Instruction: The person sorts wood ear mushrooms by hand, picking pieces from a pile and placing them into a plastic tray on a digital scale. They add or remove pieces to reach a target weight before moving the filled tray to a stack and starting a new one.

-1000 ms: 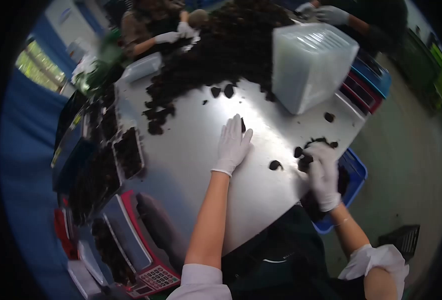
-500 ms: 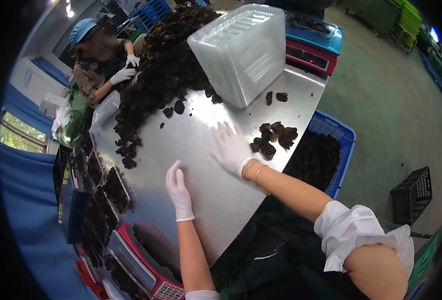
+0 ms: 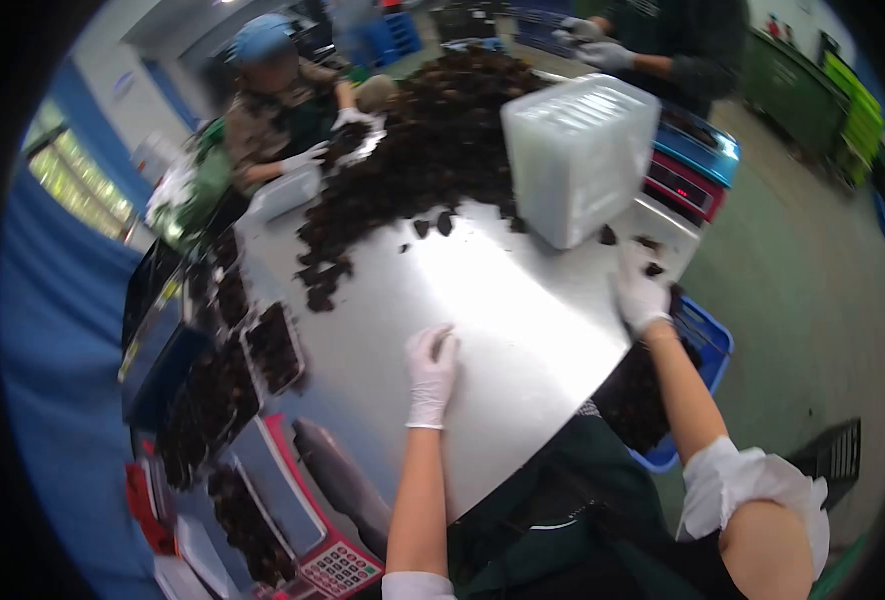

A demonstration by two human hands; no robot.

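The left hand (image 3: 431, 368), in a white glove, lies palm down on the worktop with its fingers slightly bent and nothing in it; the right hand (image 3: 641, 291), also in a white glove, reaches out to the right edge, and whether its fingers are closed on anything cannot be told. The shiny steel worktop (image 3: 503, 320) fills the middle of the view, and the left hand rests near its front edge. A big heap of dark, crinkled dried pieces (image 3: 433, 150) covers the far end and trails down toward the left edge. A tall stack of clear plastic trays (image 3: 578, 160) stands near the far right corner, just beside the heap. Below the right edge sits a blue plastic crate (image 3: 711, 345) with more dark pieces in it, under the right forearm. Along the left edge stand several filled clear trays (image 3: 275, 348), and at the front left corner a red scale with a white keypad (image 3: 338, 566). A few loose dark pieces (image 3: 651, 268) lie at the right edge, just beyond the right hand's fingertips. At the far end, 2 other people, both in white gloves, are at the heap: 1 with a blue cap (image 3: 263, 40), the other in a dark sleeve (image 3: 678, 65).
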